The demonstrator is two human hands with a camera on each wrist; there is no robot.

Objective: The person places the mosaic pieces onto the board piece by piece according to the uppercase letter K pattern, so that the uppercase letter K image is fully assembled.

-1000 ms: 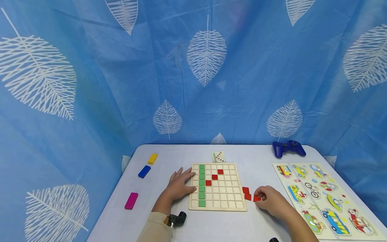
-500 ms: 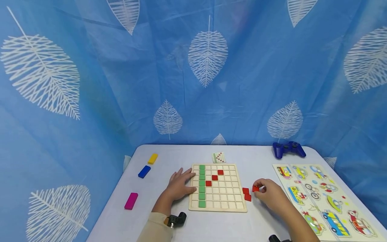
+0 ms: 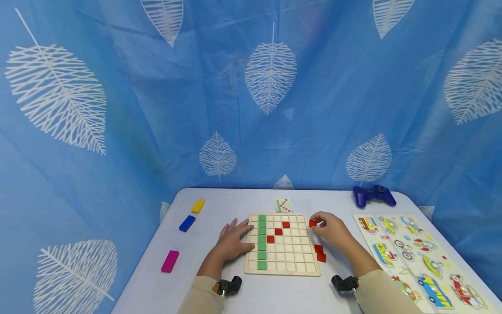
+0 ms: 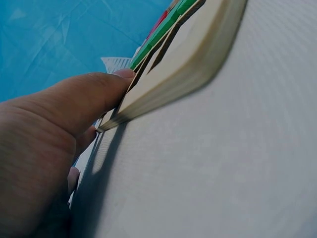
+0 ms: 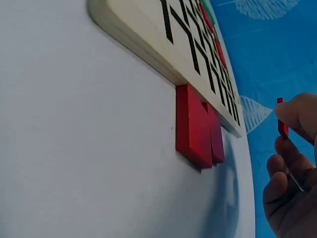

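A wooden grid board (image 3: 290, 256) lies flat on the table, with a column of green tiles (image 3: 262, 246) near its left side and a diagonal of three red tiles (image 3: 278, 231). My left hand (image 3: 232, 241) rests on the board's left edge, fingers spread; its thumb (image 4: 94, 91) touches the rim. Between thumb and fingertips my right hand (image 3: 332, 230) pinches a red tile (image 5: 282, 119), held above the table by the board's upper right edge. Two more red tiles (image 5: 195, 129) lie against the board's right side.
Behind the board is a small pattern card (image 3: 283, 205). Yellow (image 3: 198, 206), blue (image 3: 187, 223) and magenta blocks (image 3: 170, 261) lie at left. A vehicle puzzle board (image 3: 409, 248) and a blue game controller (image 3: 374, 195) are at right.
My right hand has picked up a red tile from the table and carried it up and left toward the board's upper right edge. The left hand has stayed in place.
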